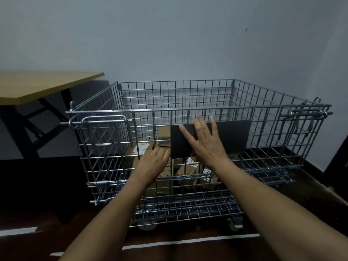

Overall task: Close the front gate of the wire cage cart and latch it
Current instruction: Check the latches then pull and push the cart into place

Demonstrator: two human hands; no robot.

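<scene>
The wire cage cart (263, 95) stands in front of me, and its front gate (113, 162) is upright across the front. A dark flat plate (233, 136) hangs on the gate's upper middle. My right hand (205, 142) lies flat on this plate with its fingers spread. My left hand (152, 162) rests against the gate wires at the plate's lower left corner; its fingertips are hidden. A looped latch handle (105, 119) sits at the gate's top left corner, another latch (305, 113) at the top right, and neither hand touches them.
Cardboard boxes (186, 172) lie inside the cart. A wooden table (47, 85) on dark legs stands close to the cart's left side. The cart rides on casters (235, 223). A white line (188, 241) runs across the dark floor near me. The grey wall is right behind.
</scene>
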